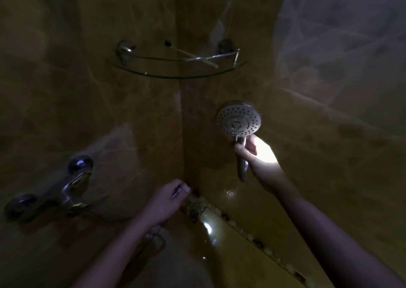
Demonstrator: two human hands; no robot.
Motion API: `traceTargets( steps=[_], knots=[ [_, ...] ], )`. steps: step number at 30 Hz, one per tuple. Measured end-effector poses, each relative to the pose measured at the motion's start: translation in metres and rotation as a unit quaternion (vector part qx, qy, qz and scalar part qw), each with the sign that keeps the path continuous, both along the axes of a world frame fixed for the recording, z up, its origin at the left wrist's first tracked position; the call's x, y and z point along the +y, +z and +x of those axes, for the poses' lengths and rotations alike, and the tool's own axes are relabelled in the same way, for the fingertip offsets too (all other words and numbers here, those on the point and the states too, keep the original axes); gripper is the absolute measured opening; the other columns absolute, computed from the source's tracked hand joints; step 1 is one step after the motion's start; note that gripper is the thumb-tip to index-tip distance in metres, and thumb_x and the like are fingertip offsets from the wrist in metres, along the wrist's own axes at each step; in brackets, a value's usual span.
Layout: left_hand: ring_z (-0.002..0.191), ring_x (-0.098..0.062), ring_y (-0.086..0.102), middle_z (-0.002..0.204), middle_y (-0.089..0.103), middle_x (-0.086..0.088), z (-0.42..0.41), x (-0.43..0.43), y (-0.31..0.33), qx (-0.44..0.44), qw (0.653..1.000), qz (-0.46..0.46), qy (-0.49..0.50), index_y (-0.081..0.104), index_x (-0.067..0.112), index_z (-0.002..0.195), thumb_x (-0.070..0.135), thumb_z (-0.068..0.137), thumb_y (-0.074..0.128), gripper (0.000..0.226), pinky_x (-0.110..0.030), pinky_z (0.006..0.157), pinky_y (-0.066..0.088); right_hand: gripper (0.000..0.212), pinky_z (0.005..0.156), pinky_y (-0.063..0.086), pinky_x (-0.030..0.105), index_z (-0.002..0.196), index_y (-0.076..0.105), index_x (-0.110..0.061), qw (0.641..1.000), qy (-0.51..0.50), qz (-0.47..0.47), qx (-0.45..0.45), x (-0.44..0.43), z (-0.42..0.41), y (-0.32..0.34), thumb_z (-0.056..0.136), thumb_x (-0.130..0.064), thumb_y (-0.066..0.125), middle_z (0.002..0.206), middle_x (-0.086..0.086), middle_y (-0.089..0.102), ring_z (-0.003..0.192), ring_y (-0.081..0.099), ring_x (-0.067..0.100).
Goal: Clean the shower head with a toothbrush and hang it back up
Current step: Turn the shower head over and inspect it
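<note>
Right hand (pixel 252 153) grips the shower head (pixel 239 119) by its handle, left hand (pixel 167 197) pinching seemingly the toothbrush (pixel 176 192): keep the nozzles facing up, scrub steadily.

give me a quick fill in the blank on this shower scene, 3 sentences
1. The shower head is held by its handle in the ____ hand.
2. The left hand pinches a thin ____ hose.
3. A toothbrush lies on the glass corner ____ above.

Missing words: right; metal; shelf
</note>
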State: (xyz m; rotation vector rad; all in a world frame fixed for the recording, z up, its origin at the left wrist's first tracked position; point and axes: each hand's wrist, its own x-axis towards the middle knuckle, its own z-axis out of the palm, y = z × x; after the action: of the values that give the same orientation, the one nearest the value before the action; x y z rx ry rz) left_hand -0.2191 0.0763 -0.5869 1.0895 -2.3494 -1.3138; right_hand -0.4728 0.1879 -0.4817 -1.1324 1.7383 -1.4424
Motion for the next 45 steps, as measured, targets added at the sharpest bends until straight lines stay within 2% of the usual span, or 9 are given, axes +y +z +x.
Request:
traceTargets(
  steps=[3, 5, 8, 11, 13, 19, 26, 31, 45],
  knots=[
    [0.060, 0.003, 0.052, 0.066, 0.059, 0.023, -0.016, 0.023, 0.024, 0.045, 0.999, -0.016, -0.007, 0.060, 0.045, 0.082, 0.053, 0.094, 0.054, 0.015, -0.016, 0.059, 0.039, 0.023, 0.083, 0.048, 0.015, 0.116, 0.063, -0.010, 0.999, -0.008, -0.043, 0.010, 0.025, -0.014, 0.031, 0.096, 0.002, 0.061, 0.105, -0.012, 0.070, 0.096, 0.062, -0.002],
    [0.060, 0.003, 0.051, 0.066, 0.058, 0.018, -0.029, 0.041, 0.038, 0.075, 0.997, -0.022, -0.011, 0.062, 0.035, 0.088, 0.063, 0.087, 0.050, 0.031, -0.017, 0.059, 0.040, 0.026, 0.088, 0.047, 0.015, 0.117, 0.062, -0.004, 0.998, 0.000, -0.053, 0.035, 0.046, -0.022, 0.053, 0.093, 0.007, 0.060, 0.108, -0.012, 0.071, 0.101, 0.063, -0.002],
    [0.063, -0.001, 0.050, 0.068, 0.056, 0.011, -0.050, 0.070, 0.057, 0.112, 0.993, -0.018, -0.020, 0.062, 0.024, 0.091, 0.063, 0.086, 0.051, 0.041, -0.027, 0.062, 0.042, 0.020, 0.088, 0.048, 0.022, 0.107, 0.062, -0.007, 0.997, -0.012, -0.074, 0.027, 0.075, -0.031, 0.074, 0.093, 0.007, 0.060, 0.101, 0.003, 0.071, 0.098, 0.063, 0.006],
    [0.066, 0.001, 0.056, 0.072, 0.062, 0.011, -0.070, 0.100, 0.074, 0.130, 0.990, -0.021, -0.046, 0.063, 0.033, 0.095, 0.052, 0.093, 0.058, 0.020, -0.020, 0.062, 0.044, 0.017, 0.085, 0.052, 0.023, 0.104, 0.064, -0.014, 0.995, -0.028, -0.095, -0.024, 0.102, -0.040, 0.091, 0.096, 0.000, 0.060, 0.105, 0.021, 0.070, 0.101, 0.065, 0.016],
    [0.068, 0.001, 0.061, 0.078, 0.069, 0.009, -0.084, 0.124, 0.083, 0.147, 0.988, -0.005, -0.056, 0.066, 0.036, 0.097, 0.039, 0.096, 0.063, 0.004, -0.018, 0.062, 0.047, 0.017, 0.083, 0.055, 0.022, 0.104, 0.066, -0.021, 0.994, -0.033, -0.102, -0.027, 0.121, -0.046, 0.103, 0.097, -0.006, 0.061, 0.107, 0.021, 0.071, 0.101, 0.067, 0.016],
    [0.078, -0.007, 0.071, 0.085, 0.075, 0.009, -0.130, 0.198, 0.108, 0.186, 0.978, 0.070, -0.064, 0.073, 0.035, 0.099, 0.046, 0.083, 0.071, 0.019, -0.030, 0.067, 0.061, 0.011, 0.083, 0.044, 0.045, 0.104, 0.064, -0.016, 0.990, -0.045, -0.121, -0.058, 0.171, -0.062, 0.125, 0.098, -0.008, 0.060, 0.103, 0.023, 0.067, 0.100, 0.062, 0.029],
    [0.097, -0.008, 0.073, 0.103, 0.077, 0.007, -0.179, 0.255, 0.125, 0.159, 0.975, 0.123, -0.094, 0.071, 0.032, 0.108, 0.031, 0.092, 0.070, 0.016, -0.039, 0.088, 0.062, 0.013, 0.091, 0.046, 0.061, 0.107, 0.065, -0.019, 0.986, -0.038, -0.140, -0.087, 0.217, -0.075, 0.137, 0.098, -0.010, 0.060, 0.108, 0.011, 0.069, 0.106, 0.065, 0.029],
    [0.100, -0.007, 0.073, 0.108, 0.077, 0.006, -0.195, 0.271, 0.136, 0.178, 0.966, 0.157, -0.101, 0.070, 0.031, 0.112, 0.033, 0.093, 0.068, 0.019, -0.034, 0.088, 0.060, 0.016, 0.097, 0.042, 0.071, 0.110, 0.065, -0.019, 0.983, -0.038, -0.149, -0.102, 0.235, -0.078, 0.135, 0.097, -0.010, 0.061, 0.103, 0.002, 0.073, 0.102, 0.068, 0.023],
    [0.095, -0.016, 0.075, 0.100, 0.078, -0.002, -0.177, 0.256, 0.162, 0.227, 0.940, 0.157, -0.201, 0.076, 0.028, 0.098, 0.031, 0.095, 0.065, 0.011, -0.027, 0.079, 0.060, 0.040, 0.101, 0.051, 0.049, 0.133, 0.051, -0.008, 0.974, 0.055, -0.162, -0.146, 0.254, -0.076, 0.153, 0.095, 0.004, 0.051, 0.117, 0.007, 0.068, 0.109, 0.067, 0.024]
  ],
)
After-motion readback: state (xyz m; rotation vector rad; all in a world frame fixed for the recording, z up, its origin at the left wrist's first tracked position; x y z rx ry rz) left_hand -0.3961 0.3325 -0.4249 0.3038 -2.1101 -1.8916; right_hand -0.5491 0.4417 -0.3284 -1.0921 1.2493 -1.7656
